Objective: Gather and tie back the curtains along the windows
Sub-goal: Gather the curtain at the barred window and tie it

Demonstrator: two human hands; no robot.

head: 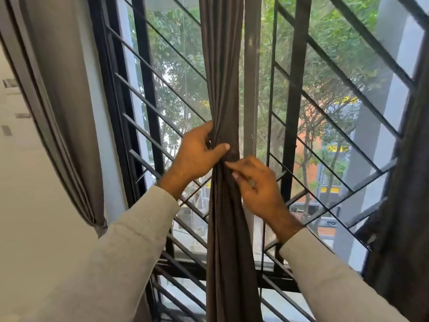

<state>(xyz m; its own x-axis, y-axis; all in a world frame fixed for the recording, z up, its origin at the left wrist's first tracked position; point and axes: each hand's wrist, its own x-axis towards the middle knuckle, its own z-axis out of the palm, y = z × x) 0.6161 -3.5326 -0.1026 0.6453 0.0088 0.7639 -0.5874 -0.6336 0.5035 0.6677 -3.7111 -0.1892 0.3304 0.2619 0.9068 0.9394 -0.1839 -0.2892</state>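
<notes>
A dark brown curtain [222, 66] hangs bunched into a narrow column in front of the middle of the window. My left hand [197, 154] grips the bunch from the left, fingers wrapped behind it and thumb across the front. Just below, my right hand [255, 184] pinches the fabric at the cinched waist with its fingertips. Whether a tie band lies around the waist is hidden by the folds and my fingers. Below the hands the curtain falls loose to the sill.
A black window grille [325, 126] with diagonal bars stands right behind the curtain. A grey curtain [62, 112] hangs gathered at the left beside a pale wall. Another dark curtain [408, 205] hangs at the right edge.
</notes>
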